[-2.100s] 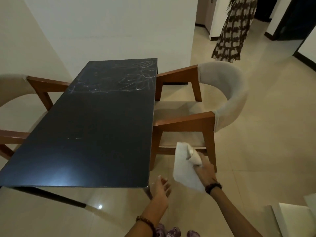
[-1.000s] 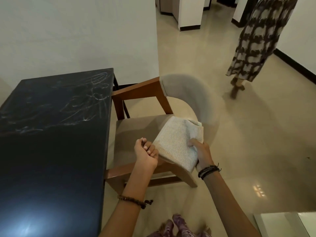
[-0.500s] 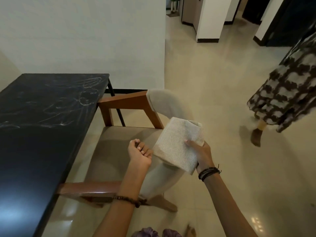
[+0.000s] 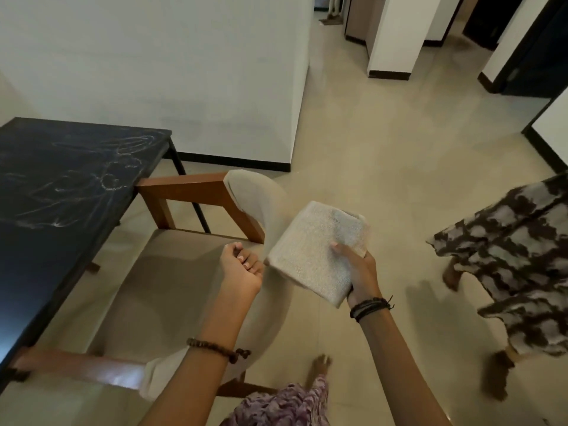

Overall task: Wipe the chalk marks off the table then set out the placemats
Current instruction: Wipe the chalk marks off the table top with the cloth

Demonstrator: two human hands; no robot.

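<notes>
- Table (image 4: 46, 241) = landmark: black top, white chalk marks (image 4: 104, 176) scrawled over its far end, none wiped.
- Chair (image 4: 172, 272) w/ wooden arms and beige seat sits just right of table, tucked against its edge; seat bare.
- Cloth (image 4: 316, 256), folded, pale and speckled, is held up in the air right of table, over chair's back edge, well apart from the chalk.
- R hand (image 4: 359, 272) grips cloth from its right side, thumb across the top face, fingers curled under; dark bands on wrist.
- L hand (image 4: 242, 272) hovers over chair seat, between table and cloth; fingers curled into a loose fist, holding nothing, fingertips just beside cloth's left corner. Bead bracelet on forearm.
- Another person's patterned skirt (image 4: 519, 256) far right of table, on tiled floor (image 4: 384, 142).
- Placemats: can't see any.
</notes>
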